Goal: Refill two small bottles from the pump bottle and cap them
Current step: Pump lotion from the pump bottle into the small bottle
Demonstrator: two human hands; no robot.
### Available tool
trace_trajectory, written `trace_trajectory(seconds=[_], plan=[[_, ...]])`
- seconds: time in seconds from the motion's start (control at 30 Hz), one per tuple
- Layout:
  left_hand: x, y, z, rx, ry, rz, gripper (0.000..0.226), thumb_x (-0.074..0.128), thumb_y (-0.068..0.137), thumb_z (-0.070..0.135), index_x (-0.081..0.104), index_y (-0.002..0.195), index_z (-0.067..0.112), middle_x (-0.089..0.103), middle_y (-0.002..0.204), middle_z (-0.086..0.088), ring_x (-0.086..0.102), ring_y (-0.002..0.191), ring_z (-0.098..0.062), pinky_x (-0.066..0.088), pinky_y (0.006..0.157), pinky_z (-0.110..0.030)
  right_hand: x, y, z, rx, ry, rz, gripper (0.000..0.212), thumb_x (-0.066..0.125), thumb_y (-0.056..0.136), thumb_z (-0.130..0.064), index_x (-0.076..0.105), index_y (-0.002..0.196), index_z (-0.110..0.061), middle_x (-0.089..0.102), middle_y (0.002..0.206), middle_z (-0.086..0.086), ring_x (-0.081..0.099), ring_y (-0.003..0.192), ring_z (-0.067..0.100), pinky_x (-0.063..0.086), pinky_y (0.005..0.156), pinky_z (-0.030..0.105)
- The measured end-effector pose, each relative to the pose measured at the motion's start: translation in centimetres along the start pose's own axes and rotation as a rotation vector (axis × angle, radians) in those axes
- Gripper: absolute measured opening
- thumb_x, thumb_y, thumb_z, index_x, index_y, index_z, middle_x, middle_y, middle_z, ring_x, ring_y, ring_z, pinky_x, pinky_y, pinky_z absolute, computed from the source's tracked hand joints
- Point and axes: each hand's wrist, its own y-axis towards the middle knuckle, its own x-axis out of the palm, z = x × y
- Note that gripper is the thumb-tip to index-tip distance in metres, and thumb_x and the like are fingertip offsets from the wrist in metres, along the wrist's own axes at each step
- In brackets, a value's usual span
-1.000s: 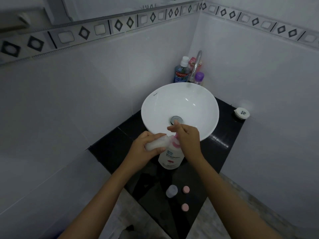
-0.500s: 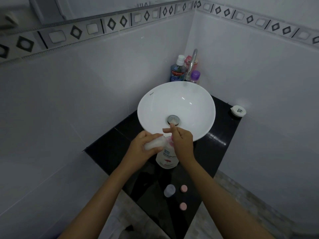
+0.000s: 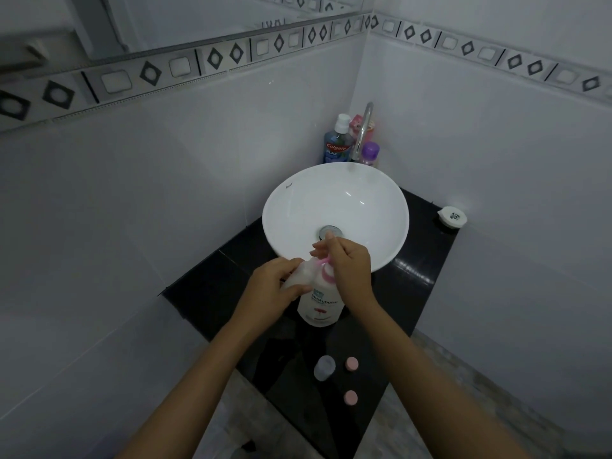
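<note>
1. Landmark: a white round basin [image 3: 334, 207] resting on a black counter [image 3: 205, 293] in a tiled corner.
2. Pump bottle [image 3: 319, 304]: white with a pink pump head, upright on the counter, just in front of the basin's near rim.
3. Left hand [image 3: 270, 289]: fingers closed around a small translucent bottle [image 3: 299, 274], held tilted with its mouth at the pink spout, in front of the basin.
4. Right hand [image 3: 351, 266]: laid over the pump head, fingers curled loosely above the basin's near rim; how firmly it presses cannot be told.
5. Second small bottle [image 3: 324, 367]: uncapped, standing on the counter well in front of the basin, nearer the viewer than the pump bottle.
6. Two pink caps [image 3: 351, 363] [image 3: 350, 397]: lying on the counter beside that bottle, apart from each other.
7. Behind the basin: a chrome tap [image 3: 362, 134], a blue mouthwash bottle [image 3: 337, 145] and a purple-capped bottle [image 3: 370, 154].
</note>
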Motion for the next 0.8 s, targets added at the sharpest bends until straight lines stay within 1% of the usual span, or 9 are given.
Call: trace_trajectory(seconds=[0.13, 0.2, 0.27, 0.33, 0.4, 0.5, 0.6, 0.67, 0.8], plan=[[-0.2, -0.3, 0.0, 0.025, 0.024, 0.007, 0.033, 0.069, 0.078, 0.031, 0.055, 0.107, 0.041, 0.058, 0.097, 0.031, 0.056, 0.091, 0.010, 0.049, 0.068, -0.015, 0.1, 0.0, 0.0, -0.002, 0.000, -0.001, 0.035, 0.049, 0.097, -0.021, 0.073, 0.083, 0.000, 0.074, 0.076, 0.013, 0.070, 0.073, 0.022, 0.057, 0.076, 0.033], [-0.4, -0.6, -0.1, 0.012, -0.001, 0.025, 0.036, 0.070, 0.079, 0.028, 0.057, 0.105, 0.049, 0.060, 0.094, 0.029, 0.056, 0.092, 0.010, 0.048, 0.065, -0.012, 0.1, 0.1, -0.1, 0.003, -0.003, -0.003, 0.035, 0.049, 0.097, -0.022, 0.073, 0.083, -0.001, 0.073, 0.075, 0.012, 0.070, 0.070, 0.020, 0.057, 0.074, 0.033], [-0.7, -0.8, -0.1, 0.004, -0.035, 0.057, 0.039, 0.070, 0.079, 0.027, 0.059, 0.101, 0.058, 0.061, 0.094, 0.025, 0.058, 0.092, 0.006, 0.050, 0.069, -0.011, 0.1, 0.1, -0.1, 0.006, -0.007, -0.012, 0.036, 0.049, 0.098, -0.023, 0.073, 0.083, -0.002, 0.073, 0.073, 0.009, 0.069, 0.063, 0.014, 0.056, 0.069, 0.029], [-1.0, -0.8, -0.3, 0.008, -0.005, 0.073, 0.034, 0.070, 0.080, 0.029, 0.062, 0.108, 0.047, 0.061, 0.096, 0.020, 0.058, 0.092, -0.002, 0.051, 0.076, -0.019, 0.1, 0.0, -0.2, 0.010, -0.007, -0.015, 0.036, 0.049, 0.098, -0.024, 0.073, 0.083, -0.001, 0.073, 0.073, 0.008, 0.068, 0.061, 0.012, 0.055, 0.067, 0.028], [-1.2, -0.8, -0.4, -0.009, 0.038, 0.068, 0.034, 0.070, 0.079, 0.029, 0.064, 0.112, 0.034, 0.061, 0.096, 0.012, 0.057, 0.093, -0.008, 0.052, 0.080, -0.033, 0.0, 0.0, -0.2, 0.012, -0.004, -0.012, 0.036, 0.049, 0.098, -0.023, 0.073, 0.083, 0.000, 0.073, 0.074, 0.009, 0.068, 0.060, 0.012, 0.055, 0.066, 0.028], [-1.1, -1.0, -0.6, -0.039, 0.079, 0.051, 0.038, 0.072, 0.078, 0.028, 0.063, 0.116, 0.028, 0.062, 0.095, 0.006, 0.057, 0.093, -0.012, 0.052, 0.082, -0.037, 0.1, -0.1, -0.3, 0.012, 0.000, -0.009, 0.036, 0.049, 0.098, -0.022, 0.073, 0.084, 0.000, 0.073, 0.075, 0.010, 0.068, 0.060, 0.012, 0.055, 0.066, 0.029], [-0.5, -0.8, -0.4, -0.017, 0.105, 0.048, 0.038, 0.072, 0.078, 0.028, 0.064, 0.116, 0.026, 0.060, 0.093, 0.011, 0.056, 0.091, -0.007, 0.051, 0.080, -0.033, 0.1, -0.1, -0.2, 0.005, -0.001, 0.000, 0.035, 0.049, 0.098, -0.020, 0.073, 0.085, 0.002, 0.073, 0.077, 0.013, 0.069, 0.066, 0.018, 0.056, 0.072, 0.031], [-0.3, -0.6, -0.1, -0.004, 0.107, 0.059, 0.033, 0.071, 0.079, 0.029, 0.064, 0.111, 0.026, 0.058, 0.091, 0.015, 0.055, 0.089, -0.003, 0.050, 0.078, -0.027, 0.1, 0.0, -0.2, 0.001, -0.012, 0.002, 0.036, 0.048, 0.098, -0.021, 0.073, 0.085, 0.002, 0.074, 0.078, 0.014, 0.069, 0.070, 0.020, 0.056, 0.073, 0.029], [-0.4, -0.5, -0.1, -0.027, -0.015, 0.115, 0.029, 0.071, 0.079, 0.028, 0.064, 0.106, 0.037, 0.060, 0.093, 0.018, 0.057, 0.088, 0.008, 0.047, 0.067, -0.008, 0.0, -0.2, -0.3, 0.003, -0.004, -0.013, 0.037, 0.048, 0.098, -0.022, 0.072, 0.085, 0.002, 0.073, 0.076, 0.011, 0.067, 0.062, 0.014, 0.053, 0.062, 0.020]])
